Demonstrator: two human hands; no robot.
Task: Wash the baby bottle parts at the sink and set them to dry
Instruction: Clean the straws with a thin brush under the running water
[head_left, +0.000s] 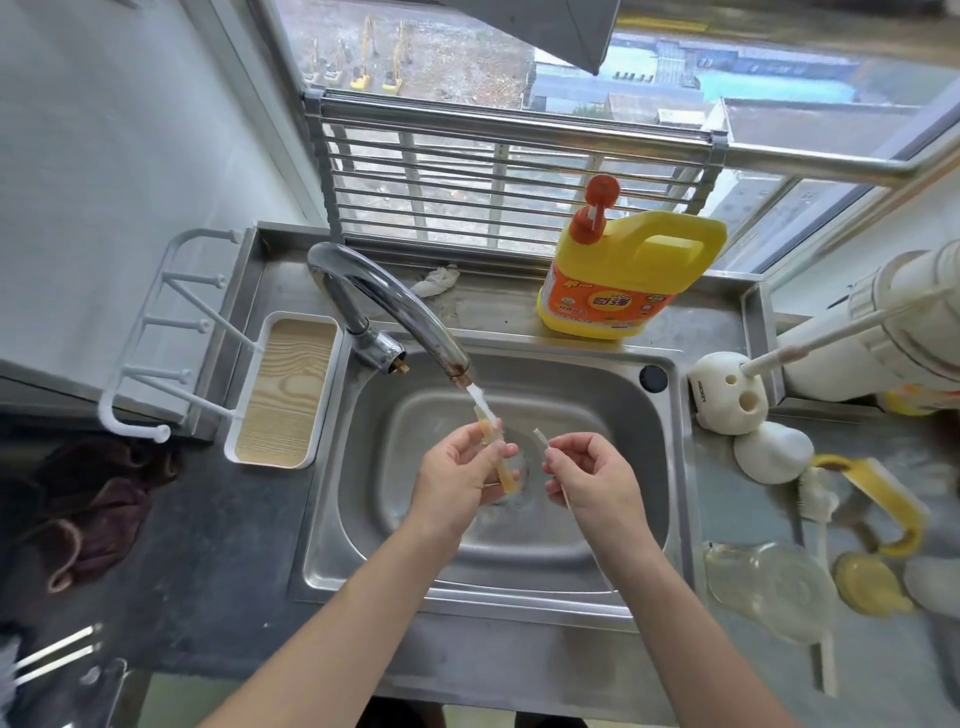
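while both forearms reach out over the front rim of the steel sink (680, 467), the left hand (457, 475) closes its fingers around a yellowish straw tube (500, 467), holding it tilted above the drain with its upper end in the water stream (480, 402). the right hand (592, 478) pinches a thin white brush (541, 440) just beside it, apart from the tube. on the counter to the right lie a clear bottle (769, 587), a yellow cap (867, 584) and a white bottle brush (818, 496). farther back, the curved faucet (374, 296) runs, a white drying rack (166, 338) with a tray stands at the left, and a yellow detergent jug (628, 275) sits behind the basin.
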